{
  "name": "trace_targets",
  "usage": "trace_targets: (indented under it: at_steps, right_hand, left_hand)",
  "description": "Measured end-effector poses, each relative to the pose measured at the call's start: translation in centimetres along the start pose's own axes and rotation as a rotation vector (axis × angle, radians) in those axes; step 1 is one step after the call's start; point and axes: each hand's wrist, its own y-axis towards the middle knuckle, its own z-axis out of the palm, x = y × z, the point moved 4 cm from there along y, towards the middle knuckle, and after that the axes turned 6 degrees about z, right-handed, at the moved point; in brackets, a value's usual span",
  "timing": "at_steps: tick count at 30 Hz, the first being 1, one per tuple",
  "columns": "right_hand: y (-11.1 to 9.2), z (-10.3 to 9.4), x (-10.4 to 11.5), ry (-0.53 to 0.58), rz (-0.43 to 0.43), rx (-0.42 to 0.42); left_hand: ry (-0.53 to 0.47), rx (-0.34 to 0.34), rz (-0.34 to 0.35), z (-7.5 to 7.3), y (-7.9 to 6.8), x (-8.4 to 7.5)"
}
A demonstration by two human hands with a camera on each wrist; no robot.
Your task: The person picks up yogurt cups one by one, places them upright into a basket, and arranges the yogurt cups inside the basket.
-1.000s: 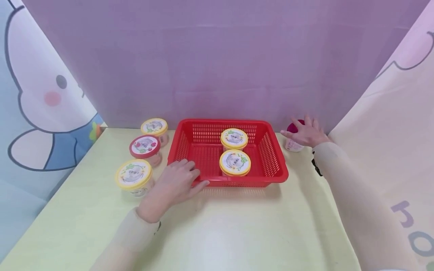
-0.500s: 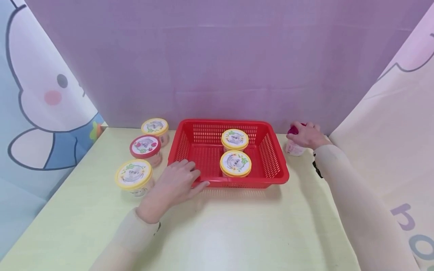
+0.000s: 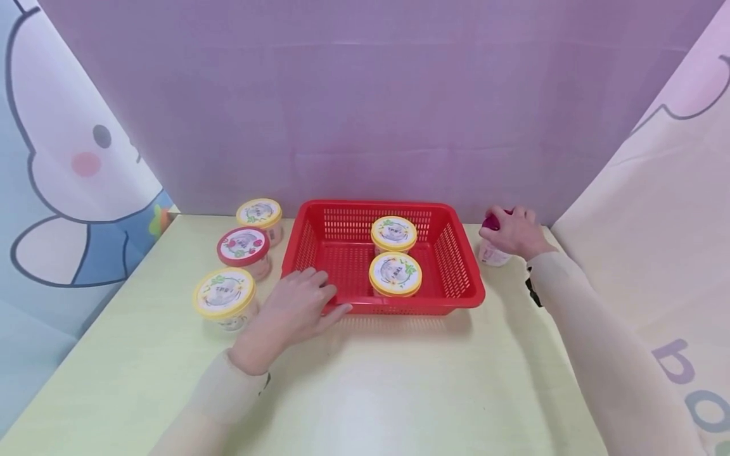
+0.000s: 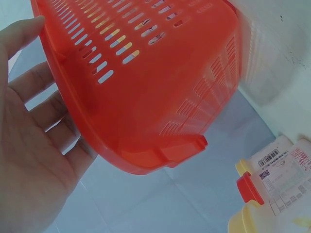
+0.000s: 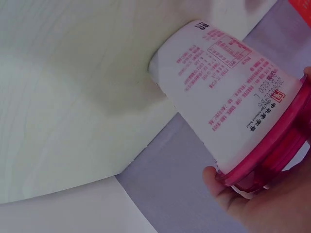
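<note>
We find the printed tub (image 5: 221,94) standing right of the red plastic basket (image 3: 433,306), where our right hand (image 3: 519,233), outspread a second ago, now curls around its magenta lid (image 5: 269,151), apparently securing it, while our left hand (image 3: 296,307) holds the basket's rim.

Just right of the red basket (image 3: 410,307), the right hand (image 3: 518,233) no longer spreads its fingers over the pink-lidded cup (image 3: 493,254); I see them curled round its lid (image 5: 272,150) now. The cup itself is slightly further toward the basket's near side; whether it is lifted, I can't tell.
</note>
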Motion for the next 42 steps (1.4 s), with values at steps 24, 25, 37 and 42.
trace_targets:
  at_steps: [24,25,37,42]
  right_hand:
    - [-3.5,-5.0,3.4,0.053,-0.114,-0.118]
    - [-3.7,-5.2,3.6,0.054,-0.122,-0.123]
    - [-5.7,-8.2,6.6,0.040,-0.224,-0.198]
    - [-6.5,-9.0,8.0,0.030,-0.248,-0.194]
  left_hand:
    - [0.009,0.001,0.003,-0.1,0.1,0.0]
    - [0.009,0.002,0.003,-0.1,0.1,0.0]
    - [0.004,-0.013,0.009,-0.1,0.0,0.0]
    - [-0.004,-0.011,0.009,-0.1,0.0,0.0]
